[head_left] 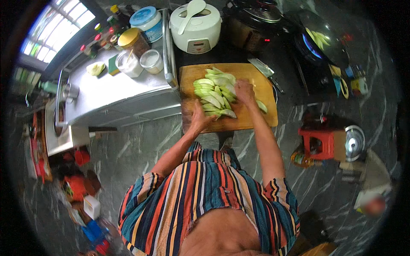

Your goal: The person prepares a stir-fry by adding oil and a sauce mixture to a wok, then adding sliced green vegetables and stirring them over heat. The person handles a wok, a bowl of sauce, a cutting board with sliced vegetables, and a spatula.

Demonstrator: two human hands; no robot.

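Observation:
A heap of pale green vegetable slices (213,94), possibly gourd, lies on a wooden cutting board (266,118). Cupped against the heap's near left edge is my left hand (202,117), its thumb apart from the fingers. My right hand (245,91) presses at the heap's right side; its fingers are partly hidden, so whether it grips any slices is unclear. One loose slice (261,106) lies apart, beside my right forearm. Across the board's far right corner rests a knife with a broad blade (262,67), its dark handle pointing right.
Beyond the board stand a white rice cooker (195,32) and a dark pot (246,32). At right, a wok (307,28) holding green slices sits over a blue flame. Glass jars (128,64) and bottles crowd the left metal counter (93,92). A red stool (315,144) stands lower right.

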